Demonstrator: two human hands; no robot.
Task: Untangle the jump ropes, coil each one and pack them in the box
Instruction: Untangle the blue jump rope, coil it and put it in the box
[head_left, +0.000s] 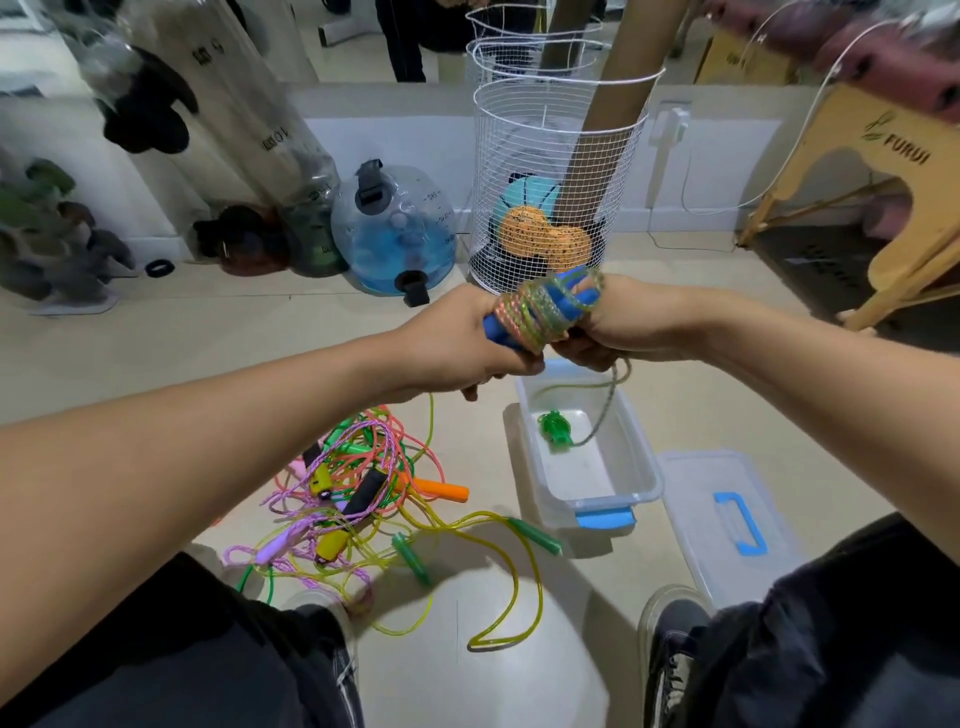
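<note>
Both my hands hold one jump rope with blue handles (540, 312), its speckled cord wound in several turns around the handles. My left hand (457, 343) grips the handles' lower end. My right hand (618, 322) grips the upper end and the cord. A loose tail of that cord (608, 405) hangs down into the clear plastic box (644, 467) on the floor, where a green piece (555, 428) lies. A tangled pile of ropes (358, 493) in pink, orange, yellow and green lies on the floor left of the box.
The box's lid (727, 525) with a blue handle lies right of the box. A white wire basket (550, 187) with balls stands behind, a water jug (395, 228) to its left, a wooden stool (872, 197) at right. My shoe (670, 654) and knees frame the floor.
</note>
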